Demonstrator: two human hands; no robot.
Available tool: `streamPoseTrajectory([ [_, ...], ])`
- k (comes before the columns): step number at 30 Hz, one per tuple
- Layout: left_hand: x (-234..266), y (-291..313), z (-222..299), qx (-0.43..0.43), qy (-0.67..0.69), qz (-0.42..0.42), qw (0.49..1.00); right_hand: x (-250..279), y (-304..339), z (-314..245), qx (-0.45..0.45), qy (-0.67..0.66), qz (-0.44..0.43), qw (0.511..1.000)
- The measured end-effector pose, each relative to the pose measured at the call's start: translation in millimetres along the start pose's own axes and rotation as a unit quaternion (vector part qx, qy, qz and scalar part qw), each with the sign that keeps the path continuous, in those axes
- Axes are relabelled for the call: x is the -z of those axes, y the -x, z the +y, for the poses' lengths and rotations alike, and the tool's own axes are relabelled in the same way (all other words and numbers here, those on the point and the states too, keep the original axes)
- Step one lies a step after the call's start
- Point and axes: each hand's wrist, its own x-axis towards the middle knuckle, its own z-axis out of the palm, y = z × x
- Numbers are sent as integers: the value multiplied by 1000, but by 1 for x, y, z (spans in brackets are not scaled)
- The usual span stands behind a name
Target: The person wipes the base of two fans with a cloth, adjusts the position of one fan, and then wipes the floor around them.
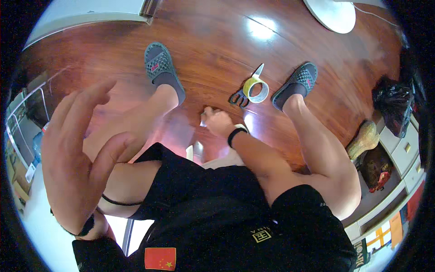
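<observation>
Right up close at the left of the frame, it's the left hand, raised, thumb spread well apart from the fingers! Down to the centre we go, where the right hand reaches low over the wooden floor, fingers curled, and whether they're clamped on anything I cannot tell. Just above and right of it, the yellowish tape roll sits across the middle of the scissors, blades toward the top, dark handles poking out at lower left, the right slipper near!
</observation>
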Motion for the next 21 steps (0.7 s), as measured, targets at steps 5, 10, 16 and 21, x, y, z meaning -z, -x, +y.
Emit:
streamPoseTrajectory([
  [5,12,6,8,-60,16,38,997,43,31,60,-62,35,8,997],
  [10,8,2,11,-78,59,52,994,23,34,52,1,55,4,998],
  [16,5,4,13,-24,-13,-3,1000,-9,14,6,42,-59,-53,996],
  [21,8,8,10,-79,-2,33,996,21,42,56,15,-23,-18,999],
])
